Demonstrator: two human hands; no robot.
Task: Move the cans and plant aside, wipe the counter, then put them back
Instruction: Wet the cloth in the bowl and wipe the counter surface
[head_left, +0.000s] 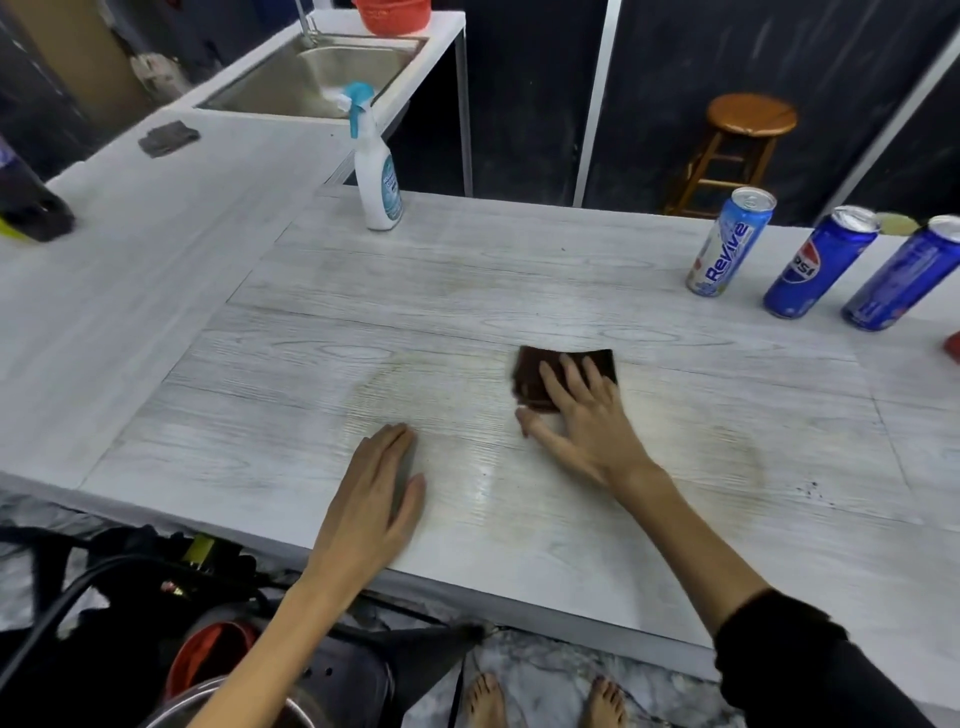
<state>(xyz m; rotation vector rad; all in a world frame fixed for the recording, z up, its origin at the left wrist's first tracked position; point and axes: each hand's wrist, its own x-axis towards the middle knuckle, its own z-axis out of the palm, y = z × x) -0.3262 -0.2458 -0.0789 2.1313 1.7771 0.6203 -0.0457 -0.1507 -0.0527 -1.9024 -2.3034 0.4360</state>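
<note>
My right hand (582, 421) presses flat on a dark brown cloth (545, 371) in the middle of the whitewashed wood counter (363, 322). My left hand (376, 493) rests palm down on the counter near its front edge, fingers together, holding nothing. Three cans stand at the far right: a light blue Revive can (730, 241), a blue Pepsi can (818, 262) and another blue can (904, 275). A wet sheen shows on the counter between my hands. No plant is clearly visible.
A white spray bottle (376, 166) with a blue trigger stands at the counter's back edge. A steel sink (322, 78) and a dark cloth (169, 137) lie on the left wing. A wooden stool (737, 150) stands behind. A red object (953, 345) pokes in at the right edge.
</note>
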